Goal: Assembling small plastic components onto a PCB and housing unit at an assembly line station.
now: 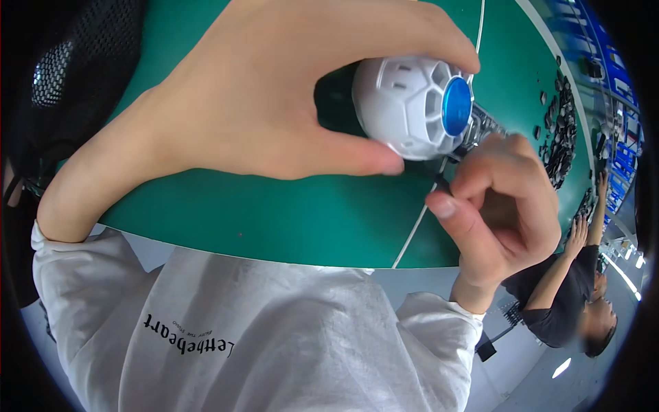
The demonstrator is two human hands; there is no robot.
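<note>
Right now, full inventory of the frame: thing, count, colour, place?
Vented round housing: 1, white with a blue round cap, held over the table.
Small part: 1, black, pinched just under the housing.
Table: 1, green with a thin white line.
Loose small parts: many, dark, heaped at right along the table edge.
Co-worker: 1, dark shirt, lower right.
Left hand: grips the housing.
Right hand: pinches the small part.

The left hand (274, 96) curls in a pinch above the surface (274, 220); the right hand (501, 206) pinches, fingers curled, beside it.
</note>
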